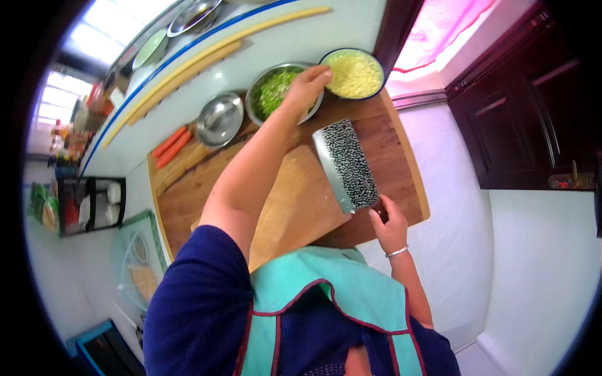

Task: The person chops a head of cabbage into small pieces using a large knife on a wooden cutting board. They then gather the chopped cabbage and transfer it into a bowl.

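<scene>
My right hand (390, 227) grips the dark handle of a broad cleaver (347, 164), whose blade has a black-and-white speckled band and a plain steel edge. The blade reaches over the right side of a wooden cutting board (295, 200). My left arm stretches across the board. At its end, my left hand (307, 89) is closed, fingertips together by the near left rim of a blue-rimmed bowl (381, 70) of pale yellow shreds (352, 74). Beneath that hand is a metal bowl (252, 108) of chopped green vegetable (274, 89), partly hidden. Whatever the fingers hold is too small to make out.
An empty metal bowl (220, 119) and several carrots (170, 148) lie left on the wooden table (401, 169). Long yellow rods (207, 59) run along the wall behind. A dark door (527, 106) stands at right, a black rack (94, 203) at left.
</scene>
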Demonstrator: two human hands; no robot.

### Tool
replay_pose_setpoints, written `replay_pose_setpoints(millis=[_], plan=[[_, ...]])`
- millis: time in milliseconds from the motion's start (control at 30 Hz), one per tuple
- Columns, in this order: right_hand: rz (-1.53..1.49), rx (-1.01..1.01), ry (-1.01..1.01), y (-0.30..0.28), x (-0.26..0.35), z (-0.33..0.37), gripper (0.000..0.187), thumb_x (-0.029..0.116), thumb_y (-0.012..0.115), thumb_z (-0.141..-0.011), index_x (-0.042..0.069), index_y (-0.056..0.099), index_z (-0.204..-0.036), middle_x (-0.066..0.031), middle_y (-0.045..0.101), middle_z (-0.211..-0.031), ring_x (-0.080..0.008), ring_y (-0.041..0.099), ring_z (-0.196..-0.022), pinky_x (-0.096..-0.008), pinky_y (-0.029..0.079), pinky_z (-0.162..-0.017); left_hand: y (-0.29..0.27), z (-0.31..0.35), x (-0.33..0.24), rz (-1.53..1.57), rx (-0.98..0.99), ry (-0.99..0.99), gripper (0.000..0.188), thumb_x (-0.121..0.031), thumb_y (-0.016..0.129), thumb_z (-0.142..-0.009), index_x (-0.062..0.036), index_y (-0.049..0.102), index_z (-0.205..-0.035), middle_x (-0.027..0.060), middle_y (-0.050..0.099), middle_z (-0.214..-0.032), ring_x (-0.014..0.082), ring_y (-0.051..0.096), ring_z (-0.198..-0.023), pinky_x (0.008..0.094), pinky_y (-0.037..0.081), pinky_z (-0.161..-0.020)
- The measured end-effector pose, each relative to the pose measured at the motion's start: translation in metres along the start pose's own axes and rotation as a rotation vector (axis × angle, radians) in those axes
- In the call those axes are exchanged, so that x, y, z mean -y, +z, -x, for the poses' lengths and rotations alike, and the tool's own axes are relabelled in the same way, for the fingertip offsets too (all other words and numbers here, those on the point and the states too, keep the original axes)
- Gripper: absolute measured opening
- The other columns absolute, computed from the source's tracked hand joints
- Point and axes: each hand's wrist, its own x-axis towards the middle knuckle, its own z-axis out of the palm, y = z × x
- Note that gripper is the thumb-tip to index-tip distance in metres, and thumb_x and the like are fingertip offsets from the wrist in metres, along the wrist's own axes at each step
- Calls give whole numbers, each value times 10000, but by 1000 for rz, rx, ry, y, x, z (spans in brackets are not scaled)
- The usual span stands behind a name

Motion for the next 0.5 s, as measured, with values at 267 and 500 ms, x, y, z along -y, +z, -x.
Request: replay_pose_setpoints(millis=[267, 500], plan=[[74, 345, 7, 72, 6, 14, 357, 201, 655, -812, 48, 580, -1125, -143, 659, -920, -284, 644, -848, -356, 504, -761, -114, 206, 98, 167, -240, -440, 260, -164, 528, -941, -50, 577, -1169, 48, 626, -1083, 161, 615, -886, 278, 502, -804], [128, 253, 0, 100, 9, 20, 335, 220, 658, -808, 61, 607, -1099, -143, 645, -828, -292, 623, -732, -377, 495, -698, -199, 280, 130, -940, -358, 27, 348, -165, 586, -830, -39, 584, -1155, 194, 595, -1135, 365, 515, -1095, 431, 409, -949]])
